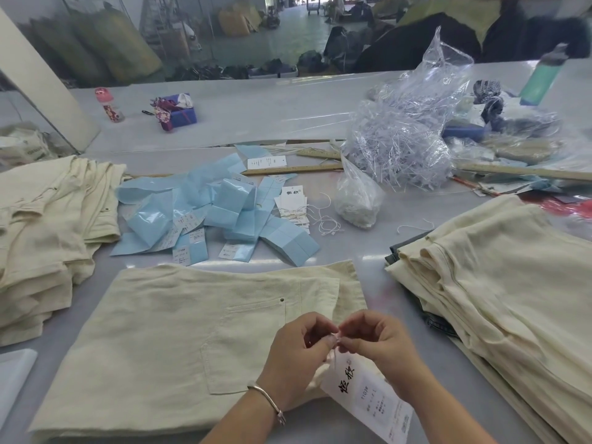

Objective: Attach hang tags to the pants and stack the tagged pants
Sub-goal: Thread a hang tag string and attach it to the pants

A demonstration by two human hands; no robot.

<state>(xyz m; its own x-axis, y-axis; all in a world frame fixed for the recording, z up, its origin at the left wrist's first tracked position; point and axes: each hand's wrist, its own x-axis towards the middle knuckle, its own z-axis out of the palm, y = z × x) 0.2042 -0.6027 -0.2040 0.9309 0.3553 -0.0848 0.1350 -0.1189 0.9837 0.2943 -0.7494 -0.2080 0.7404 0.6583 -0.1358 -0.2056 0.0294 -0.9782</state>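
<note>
Over the folded cream pants (179,331) at the near edge of the table (256,107), your two hands met above the waistband corner. Your left hand (296,354), a silver bangle (267,400) at its wrist, pinched a thin white string (333,354) between thumb and fingertips; your right hand (376,342) pinched the same string from the other side, fingertips nearly touching. From that string hung a white hang tag (368,402) printed with black characters, lying partly over the near corner of the pants and partly off them.

Left of the pants sat a stack of cream pants (41,232); right of them rose another stack of cream pants (499,283), with a grey garment (402,249) showing beneath it. Beyond the pants lay scattered light blue packets (224,209), a small bundle of white hang tags (293,205) and loose white strings (326,224). Farther back from the pants were wooden rulers (288,169), a small clear bag of white strings (355,200) and a large clear bag of plastic fasteners (403,136). At the far left of the table stood a small pink-capped bottle (109,104), beside a purple box (179,112).
</note>
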